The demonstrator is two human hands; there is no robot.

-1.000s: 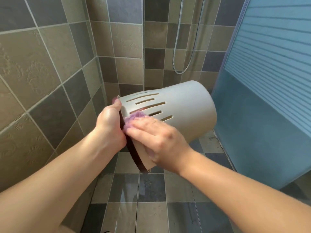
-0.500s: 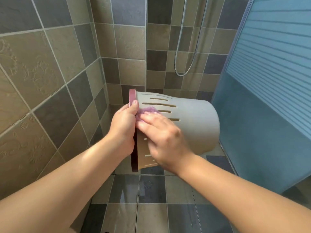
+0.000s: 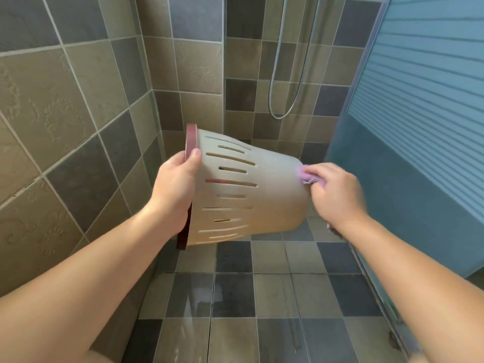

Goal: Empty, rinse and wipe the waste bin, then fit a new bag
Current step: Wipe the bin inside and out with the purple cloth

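Wiping step was in hand. The left hand [image 3: 176,189] gripped the bin [image 3: 251,195] by its rim, holding it sideways in the air between both hands. The right hand [image 3: 336,192] pinched a cloth [image 3: 305,175] against the bin's base edge. Judged next: wiping the base, then bagging.

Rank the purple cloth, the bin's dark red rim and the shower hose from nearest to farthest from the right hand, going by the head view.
1. purple cloth: gripped in the right hand itself, pressed against the bin's base end.
2. dark red rim: at the bin's opposite end, to the left, held by the left hand.
3. shower hose: hanging on the back wall, up beyond the bin.
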